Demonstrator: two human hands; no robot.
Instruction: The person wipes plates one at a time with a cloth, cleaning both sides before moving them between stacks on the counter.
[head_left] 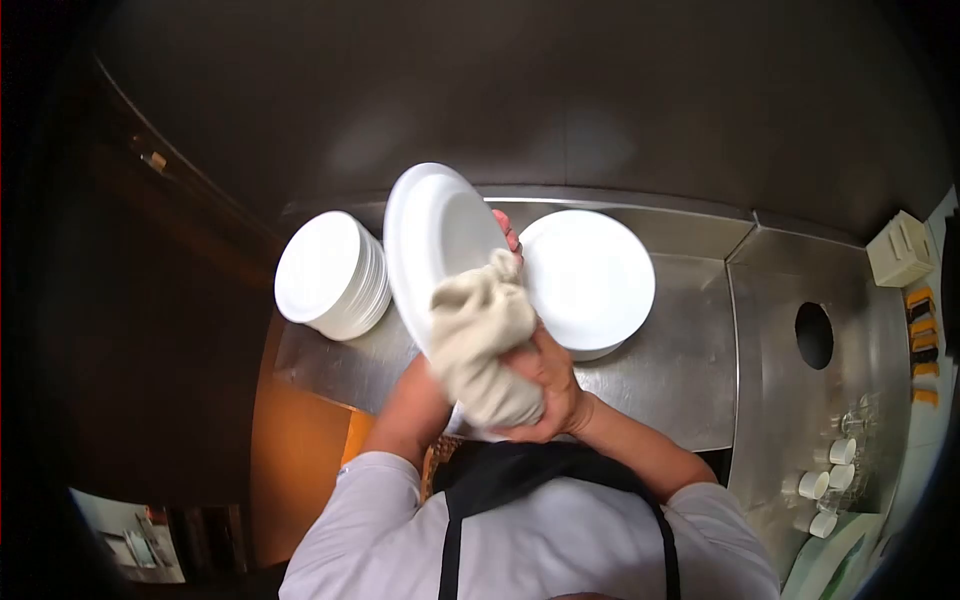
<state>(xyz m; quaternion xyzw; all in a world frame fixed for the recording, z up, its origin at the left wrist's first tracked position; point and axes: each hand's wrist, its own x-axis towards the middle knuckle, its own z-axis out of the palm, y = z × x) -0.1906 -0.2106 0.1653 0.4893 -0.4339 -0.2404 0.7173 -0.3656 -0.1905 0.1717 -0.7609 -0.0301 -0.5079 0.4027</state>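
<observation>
Restaurant kitchen, dish station: a stainless-steel counter (pixel 680 370) spans mid-frame, carrying one stack of white plates (pixel 330 275) at left and another stack (pixel 590 280) at centre. A round hole (pixel 814 335) pierces the steel at right, and small white cups (pixel 825 487) cluster lower right.

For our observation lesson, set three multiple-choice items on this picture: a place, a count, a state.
1. Where is the round hole?
A. In the steel counter, right of the plate stacks
B. In the wall
C. Between the two stacks

2. How many stacks of white plates stand on the counter?
A. One
B. Two
C. Four

3. How is the held plate placed?
A. Flat on the counter
B. Tilted, with the cloth against it
C. Upside down on a stack

Answers:
1 A, the hole lies right of both stacks.
2 B, there is a left stack and a right stack.
3 B, the right hand presses the cloth on the tilted plate, and the left hand grips its rim.
</observation>
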